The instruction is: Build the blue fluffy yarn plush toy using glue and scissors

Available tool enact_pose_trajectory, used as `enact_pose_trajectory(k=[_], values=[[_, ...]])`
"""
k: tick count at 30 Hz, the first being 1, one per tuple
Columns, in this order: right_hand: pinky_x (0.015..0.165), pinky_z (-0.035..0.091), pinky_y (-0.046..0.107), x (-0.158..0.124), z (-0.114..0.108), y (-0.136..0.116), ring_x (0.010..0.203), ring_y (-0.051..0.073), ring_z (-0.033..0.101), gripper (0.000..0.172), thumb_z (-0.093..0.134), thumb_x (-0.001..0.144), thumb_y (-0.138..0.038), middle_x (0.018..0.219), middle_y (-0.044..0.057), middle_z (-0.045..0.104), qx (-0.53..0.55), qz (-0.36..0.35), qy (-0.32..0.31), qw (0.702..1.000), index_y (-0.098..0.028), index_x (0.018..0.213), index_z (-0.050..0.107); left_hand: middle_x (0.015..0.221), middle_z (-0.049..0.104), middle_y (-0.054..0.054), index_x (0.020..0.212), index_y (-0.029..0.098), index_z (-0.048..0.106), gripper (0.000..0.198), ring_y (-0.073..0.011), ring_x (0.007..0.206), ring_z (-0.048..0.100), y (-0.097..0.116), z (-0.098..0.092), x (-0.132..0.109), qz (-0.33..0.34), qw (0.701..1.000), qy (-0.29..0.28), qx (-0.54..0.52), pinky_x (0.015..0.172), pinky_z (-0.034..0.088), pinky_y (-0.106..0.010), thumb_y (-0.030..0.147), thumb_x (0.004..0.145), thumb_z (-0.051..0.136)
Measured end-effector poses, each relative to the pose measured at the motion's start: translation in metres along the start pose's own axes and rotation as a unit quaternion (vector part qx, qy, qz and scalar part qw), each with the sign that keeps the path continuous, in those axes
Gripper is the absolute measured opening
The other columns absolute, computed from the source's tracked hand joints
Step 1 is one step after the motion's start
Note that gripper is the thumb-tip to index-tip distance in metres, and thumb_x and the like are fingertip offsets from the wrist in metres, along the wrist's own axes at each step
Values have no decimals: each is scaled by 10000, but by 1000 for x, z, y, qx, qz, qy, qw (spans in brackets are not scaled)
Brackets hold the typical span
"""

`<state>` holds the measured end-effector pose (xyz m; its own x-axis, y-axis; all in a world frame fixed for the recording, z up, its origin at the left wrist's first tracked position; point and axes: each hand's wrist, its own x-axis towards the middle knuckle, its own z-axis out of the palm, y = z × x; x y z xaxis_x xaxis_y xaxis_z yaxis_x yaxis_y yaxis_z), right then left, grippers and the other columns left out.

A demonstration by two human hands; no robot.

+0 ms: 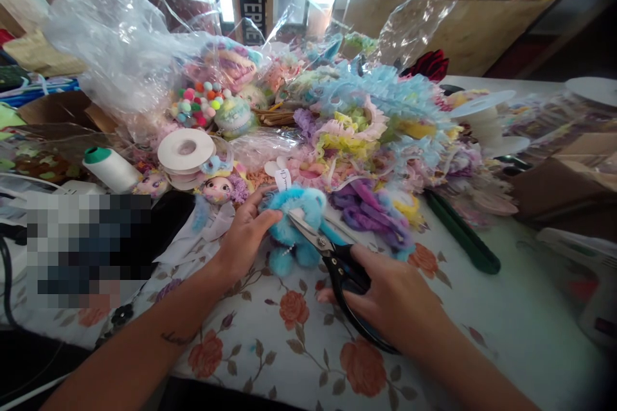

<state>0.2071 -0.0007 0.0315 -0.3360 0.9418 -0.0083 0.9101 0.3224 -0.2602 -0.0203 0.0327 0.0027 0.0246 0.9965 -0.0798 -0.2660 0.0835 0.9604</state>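
My left hand (248, 225) grips a fluffy blue plush toy (308, 205) by its left side, thumb on the front. A small white tag (283, 180) with writing stands up from the toy's top, and a beaded chain hangs on its front. In my right hand (385, 289) are black-handled scissors (343, 270), with fingers in the handle loops. The scissor blades (306, 229) lie against the toy's fur, pointing up and left. Whether the tips cut into anything I cannot tell.
Behind lies a heap of pastel ruffled trim (371, 96) and clear plastic bags (116, 45). A ribbon spool (186, 151), a thread cone (110, 169) and doll heads (222, 188) stand left. A dark green cutter (463, 231) and a cardboard box (569, 186) lie right, on a floral tablecloth (270, 353).
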Motion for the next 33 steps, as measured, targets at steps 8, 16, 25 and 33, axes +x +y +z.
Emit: enact_pose_trajectory(k=[8,16,25,33], values=[[466,334,262,2,-8,-1,496,180,564,397,615,831,-607,587,4,621,120,32,-60,991,-247,704,503,1016,649,-41,1363,278,566,534,-189,841,606,-7,-5,2,26,998,1,49,751,521,-315,375,860,716],[485,301,272,0,-1,-2,511,179,540,388,651,815,-582,583,1,602,115,43,-33,992,-242,690,511,956,650,-28,1280,265,644,459,-196,879,613,-5,-4,1,69,991,23,113,753,514,-295,379,846,742],[510,352,254,3,-5,1,585,167,547,384,650,817,-589,637,-11,596,217,50,-93,971,-223,728,579,984,665,-36,1318,269,604,507,-188,838,618,-5,-4,2,24,998,11,51,724,518,-292,368,838,732],[471,342,255,1,-5,-2,528,183,584,336,700,811,-484,602,-8,622,151,30,-45,987,-242,682,507,914,674,-36,1310,253,621,513,-193,786,628,-2,-2,1,27,998,20,59,698,526,-306,353,818,722]])
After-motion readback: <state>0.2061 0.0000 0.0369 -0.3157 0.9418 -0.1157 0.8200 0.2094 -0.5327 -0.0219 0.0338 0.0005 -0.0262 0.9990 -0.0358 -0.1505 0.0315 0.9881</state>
